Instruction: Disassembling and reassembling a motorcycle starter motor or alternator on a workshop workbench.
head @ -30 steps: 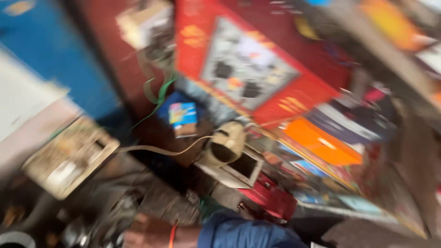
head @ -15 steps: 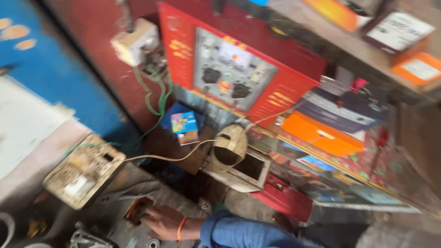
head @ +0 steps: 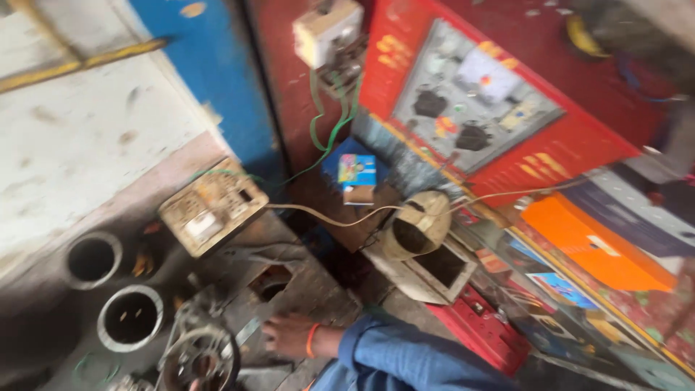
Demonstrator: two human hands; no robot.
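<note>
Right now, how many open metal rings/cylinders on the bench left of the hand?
2. One metal ring sits far left by the wall; the second ring lies below-right of it, nearer the hand. Blur and clutter at the bottom edge may hide more.

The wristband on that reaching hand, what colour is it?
Orange, seen in the head view: the wristband sits just before the blue sleeve.

two metal rings, one switch box, one orange box.

One head-worn view, tilted, looking steeply down; close over a cluttered workbench; somewhat blurred.
</note>
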